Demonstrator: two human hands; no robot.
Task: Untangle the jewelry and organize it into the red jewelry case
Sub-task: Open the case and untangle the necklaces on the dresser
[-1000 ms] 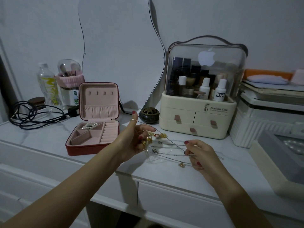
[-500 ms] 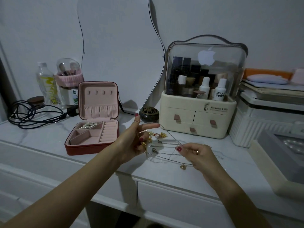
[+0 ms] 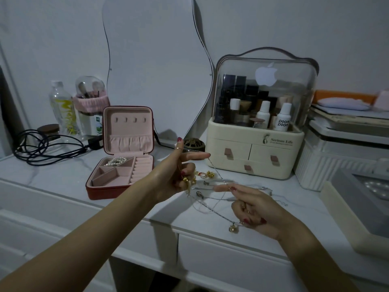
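Both hands up over the marble-look tabletop [image 3: 63, 175], working a knot of chains. Left hand [image 3: 176, 175] raised with thumb up and index finger pointing right, lower fingers curled around a bunch of gold pieces; thin silver chain [image 3: 219, 175] draped off that index finger and running down to the right. Right hand [image 3: 252, 209] lower and nearer the table edge, index finger stretched out, thumb and other fingers pinching the same tangle of chain. Small gold pendant [image 3: 233, 228] dangling just under that hand. More loose jewelry [image 3: 205, 174] lying on the table between the hands and the cream cosmetic organizer [image 3: 254, 152]: rings, a gold flower-ish bit, a few clasps. Hard to tell how many separate chains in there.

Red jewelry case [image 3: 120, 163] sitting open to the left of the left hand, lid upright, pink lining, pearl piece [image 3: 115, 161] in the back-left compartment. Behind it a plastic bottle [image 3: 62, 108], a brush holder [image 3: 90, 98] and a black cable [image 3: 48, 148] coiled at far left. Small dark round incense pot [image 3: 193, 144] just behind the left thumb.
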